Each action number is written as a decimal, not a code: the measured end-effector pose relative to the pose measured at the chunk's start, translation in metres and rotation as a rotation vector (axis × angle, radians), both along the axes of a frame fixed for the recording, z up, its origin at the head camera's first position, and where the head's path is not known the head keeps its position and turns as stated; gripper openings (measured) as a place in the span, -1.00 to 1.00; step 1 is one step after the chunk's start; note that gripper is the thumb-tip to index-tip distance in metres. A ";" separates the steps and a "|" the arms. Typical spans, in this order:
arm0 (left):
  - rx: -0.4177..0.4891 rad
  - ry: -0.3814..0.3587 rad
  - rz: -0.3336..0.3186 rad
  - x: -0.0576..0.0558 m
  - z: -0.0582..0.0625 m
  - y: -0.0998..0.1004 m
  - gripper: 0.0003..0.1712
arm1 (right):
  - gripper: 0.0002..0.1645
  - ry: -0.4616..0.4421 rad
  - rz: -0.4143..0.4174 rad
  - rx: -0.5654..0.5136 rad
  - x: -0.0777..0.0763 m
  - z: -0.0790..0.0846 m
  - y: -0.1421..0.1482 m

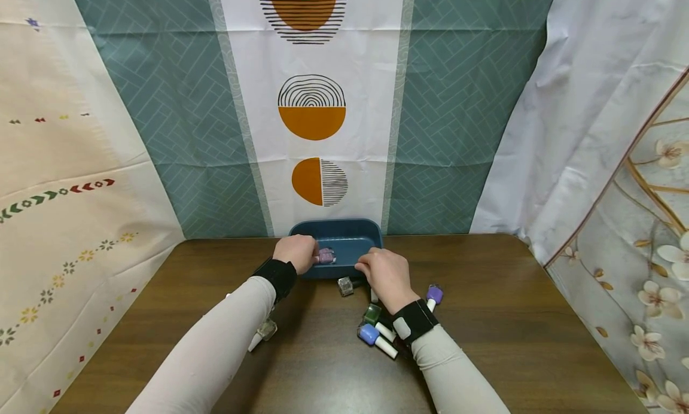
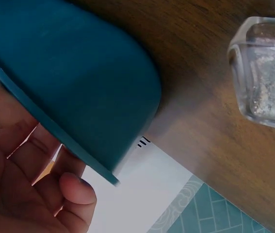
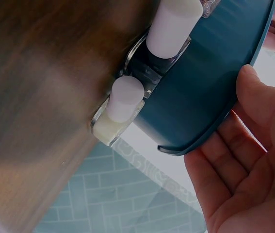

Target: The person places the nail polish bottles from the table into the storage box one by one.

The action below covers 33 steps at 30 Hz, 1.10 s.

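Observation:
A blue plastic bin (image 1: 336,273) stands at the table's back edge, with mauve nail polish bottles (image 1: 326,256) inside near its left end. My left hand (image 1: 296,250) reaches over the left front rim with curled fingers and appears to pinch the cap end of a mauve bottle. Those fingertips are behind the rim in the left wrist view. On the right front rim, my right hand (image 1: 384,274) holds the edge between thumb (image 3: 248,80) and fingers. A silver glitter bottle (image 1: 345,286) lies in front of the bin.
Below my right hand lie a green bottle (image 1: 372,313), a blue bottle (image 1: 369,334) and a purple bottle (image 1: 435,293). A clear-looking bottle (image 1: 267,328) is beside my left forearm. Patterned cloth (image 1: 334,180) hangs right behind the wooden table (image 1: 317,366).

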<state>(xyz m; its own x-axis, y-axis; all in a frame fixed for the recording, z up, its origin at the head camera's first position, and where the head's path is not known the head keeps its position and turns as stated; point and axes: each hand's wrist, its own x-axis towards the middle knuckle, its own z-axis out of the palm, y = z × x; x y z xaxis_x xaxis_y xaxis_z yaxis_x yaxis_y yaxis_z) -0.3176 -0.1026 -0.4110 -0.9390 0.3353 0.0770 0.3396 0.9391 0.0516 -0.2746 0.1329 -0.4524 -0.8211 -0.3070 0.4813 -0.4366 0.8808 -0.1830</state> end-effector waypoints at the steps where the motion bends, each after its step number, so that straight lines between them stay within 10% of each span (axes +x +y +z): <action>1: -0.002 -0.006 0.002 0.000 0.000 0.000 -0.91 | -0.87 0.000 -0.002 0.002 0.000 0.000 0.000; 33: -0.034 -0.129 0.050 -0.026 -0.011 -0.003 -0.93 | -0.84 -0.007 -0.002 0.014 0.000 0.001 0.000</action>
